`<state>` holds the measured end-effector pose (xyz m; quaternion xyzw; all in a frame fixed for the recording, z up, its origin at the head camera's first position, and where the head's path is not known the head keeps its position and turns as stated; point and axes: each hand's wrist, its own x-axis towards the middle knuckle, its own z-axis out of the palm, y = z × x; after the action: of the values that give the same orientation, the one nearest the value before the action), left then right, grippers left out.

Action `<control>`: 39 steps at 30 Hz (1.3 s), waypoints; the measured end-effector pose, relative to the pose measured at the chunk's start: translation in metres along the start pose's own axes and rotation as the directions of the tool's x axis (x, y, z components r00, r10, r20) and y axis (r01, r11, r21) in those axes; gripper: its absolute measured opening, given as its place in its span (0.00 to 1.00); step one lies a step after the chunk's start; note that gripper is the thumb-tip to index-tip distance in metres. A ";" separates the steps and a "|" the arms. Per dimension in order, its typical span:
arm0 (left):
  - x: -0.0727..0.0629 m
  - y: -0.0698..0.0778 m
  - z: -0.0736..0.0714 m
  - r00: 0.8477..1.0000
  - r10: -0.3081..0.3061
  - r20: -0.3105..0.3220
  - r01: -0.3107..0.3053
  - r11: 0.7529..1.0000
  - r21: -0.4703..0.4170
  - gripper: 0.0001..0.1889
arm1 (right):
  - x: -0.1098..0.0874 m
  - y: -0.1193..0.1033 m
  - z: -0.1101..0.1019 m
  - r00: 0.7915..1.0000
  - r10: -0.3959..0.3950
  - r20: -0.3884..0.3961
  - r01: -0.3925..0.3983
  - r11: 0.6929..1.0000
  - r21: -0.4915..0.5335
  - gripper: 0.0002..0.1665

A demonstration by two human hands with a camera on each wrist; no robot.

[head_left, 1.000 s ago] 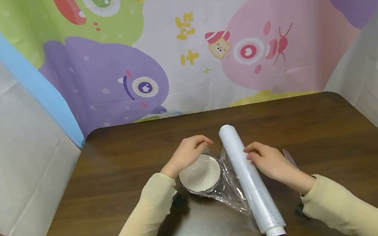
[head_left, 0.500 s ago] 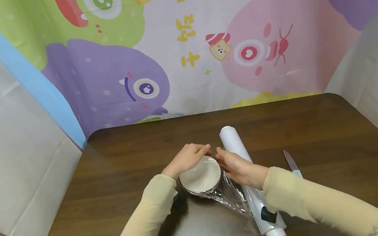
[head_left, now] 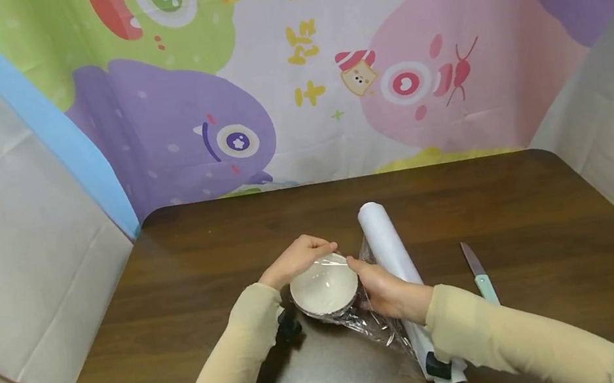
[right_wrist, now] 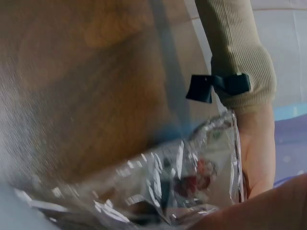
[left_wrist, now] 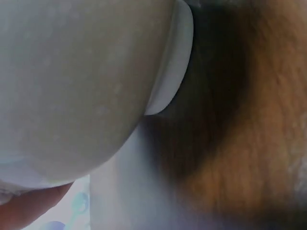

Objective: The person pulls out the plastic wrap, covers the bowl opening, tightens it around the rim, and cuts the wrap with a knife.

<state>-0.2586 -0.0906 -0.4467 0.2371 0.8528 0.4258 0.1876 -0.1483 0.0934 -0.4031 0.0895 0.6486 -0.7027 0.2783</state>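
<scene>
A white bowl (head_left: 324, 287) stands on the table under clear cling film (head_left: 376, 328), which trails off to its right toward a long roll (head_left: 388, 239). My left hand (head_left: 300, 257) curls over the far-left rim. In the left wrist view a finger (left_wrist: 33, 206) sits at the rim of the bowl, whose pale side (left_wrist: 86, 86) and foot fill much of the picture. On the right side, my right hand (head_left: 390, 288) holds the bowl, thumb at the rim and fingers hidden behind its side. Wrinkled film (right_wrist: 158, 187) shines in the right wrist view, a red print showing through it.
A knife (head_left: 480, 275) with a light green handle lies on the brown table (head_left: 203, 253), right of the roll. My right forearm (head_left: 493, 322) crosses over the roll's near end. A cartoon-printed cloth (head_left: 296, 120) hangs behind the table.
My right hand has come left from beside the roll, crossing over it to the bowl's right rim. My left hand has lowered slightly onto the far rim. The knife has come into fuller view.
</scene>
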 end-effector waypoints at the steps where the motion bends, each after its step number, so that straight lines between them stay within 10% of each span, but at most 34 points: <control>1: -0.002 0.003 0.000 1.000 -0.011 -0.007 0.011 1.000 -0.009 0.21 | -0.001 0.001 0.000 1.000 -0.002 0.004 0.002 1.000 -0.001 0.41; 16: -0.017 0.017 0.009 0.972 -0.174 -0.156 0.155 0.979 -0.130 0.21 | -0.016 0.011 0.003 0.999 0.038 -0.002 -0.038 0.998 -0.056 0.40; 22: -0.023 0.021 0.015 0.936 -0.251 -0.247 0.212 0.962 -0.175 0.22 | -0.017 0.017 0.011 1.000 -0.009 -0.009 0.009 1.000 0.030 0.41; 39: -0.046 0.026 0.034 0.863 -0.399 -0.311 0.194 0.829 -0.524 0.27 | 0.001 0.017 0.020 0.991 -0.123 -0.056 0.130 0.983 0.126 0.40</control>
<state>-0.1968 -0.0816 -0.4397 -0.0489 0.7682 0.6264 0.1230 -0.1356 0.0744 -0.4151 0.0829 0.6124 -0.7573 0.2111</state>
